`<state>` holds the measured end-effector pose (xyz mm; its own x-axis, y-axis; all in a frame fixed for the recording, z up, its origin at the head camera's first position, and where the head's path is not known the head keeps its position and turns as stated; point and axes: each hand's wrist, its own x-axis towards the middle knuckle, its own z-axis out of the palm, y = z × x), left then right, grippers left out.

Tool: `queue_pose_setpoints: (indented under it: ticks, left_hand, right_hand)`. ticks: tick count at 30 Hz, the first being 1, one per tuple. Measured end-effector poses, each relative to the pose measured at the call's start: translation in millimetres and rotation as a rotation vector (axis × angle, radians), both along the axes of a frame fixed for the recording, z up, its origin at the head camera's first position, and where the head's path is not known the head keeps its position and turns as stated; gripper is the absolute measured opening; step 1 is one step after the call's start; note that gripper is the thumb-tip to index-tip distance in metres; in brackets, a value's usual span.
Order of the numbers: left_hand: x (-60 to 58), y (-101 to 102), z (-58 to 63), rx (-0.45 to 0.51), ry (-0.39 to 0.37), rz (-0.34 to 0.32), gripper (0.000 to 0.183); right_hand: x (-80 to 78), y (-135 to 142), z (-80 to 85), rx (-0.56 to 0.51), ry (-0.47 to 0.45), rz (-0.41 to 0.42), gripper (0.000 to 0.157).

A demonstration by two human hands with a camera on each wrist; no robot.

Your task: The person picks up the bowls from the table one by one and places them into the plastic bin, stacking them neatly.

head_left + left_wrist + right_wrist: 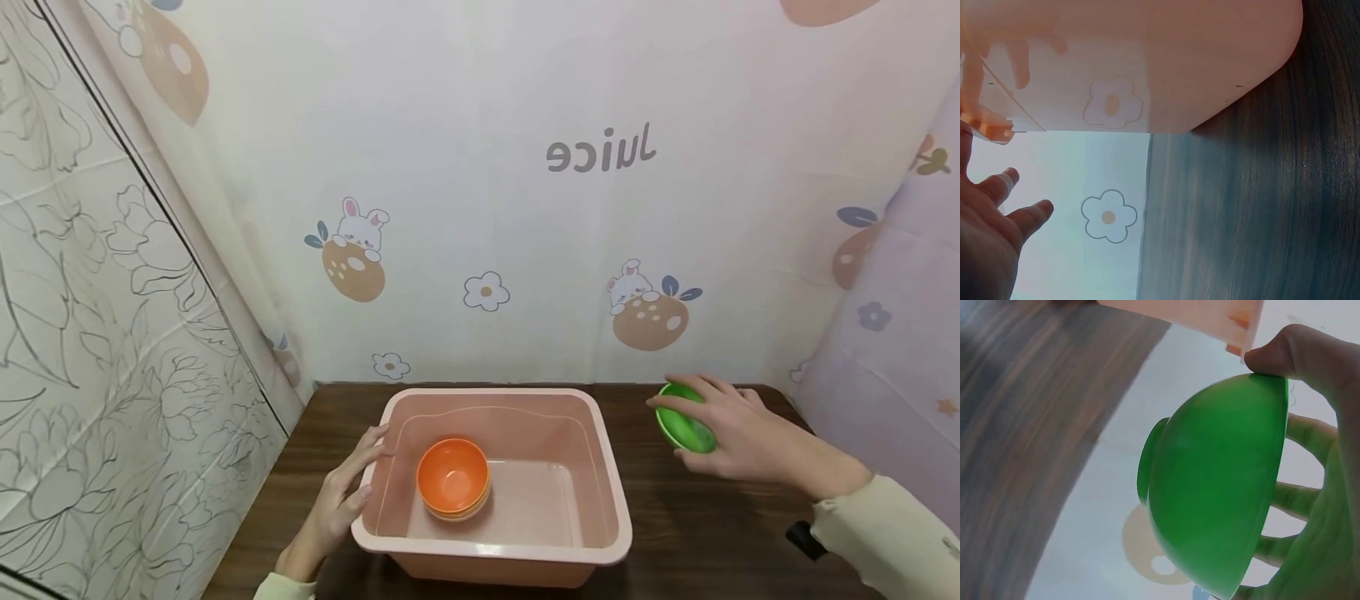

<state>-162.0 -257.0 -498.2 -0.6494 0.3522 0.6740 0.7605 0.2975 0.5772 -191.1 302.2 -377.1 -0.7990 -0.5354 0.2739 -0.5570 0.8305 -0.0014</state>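
Observation:
On the right, my right hand (742, 437) holds a green bowl (681, 425) by its rim, tilted on its side above the table. The right wrist view shows the thumb at one edge of the bowl (1216, 481) and the fingers spread across its mouth, its foot turned away from the palm. My left hand (333, 500) rests at the left rim of a pink plastic basin (491, 550), fingers loosely extended and fingertips at the edge. Inside the basin, toward its left, stands a small stack of bowls with an orange bowl (452, 477) on top.
The basin stands on a dark wood-grain table (645, 542). Behind the table hangs a pale curtain (487, 208) printed with rabbits, fruit and flowers. A floral-lined panel (135, 333) borders the left side. A small black object (806, 540) shows beside the right sleeve.

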Motion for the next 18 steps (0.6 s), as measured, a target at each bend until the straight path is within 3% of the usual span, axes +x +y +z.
queue_pose_setpoints:
  ticks: [10,18]
  left_hand:
    - [0.5,1.0,0.6,-0.003,-0.018,0.017,0.042]
    - [0.0,1.5,1.7,0.002,0.004,-0.005,0.042]
  right_hand:
    - [-4.1,-11.5,10.7,-0.011,0.020,0.033,0.062]
    - [-11.2,-18.9,21.6,-0.002,0.006,0.037,0.061]
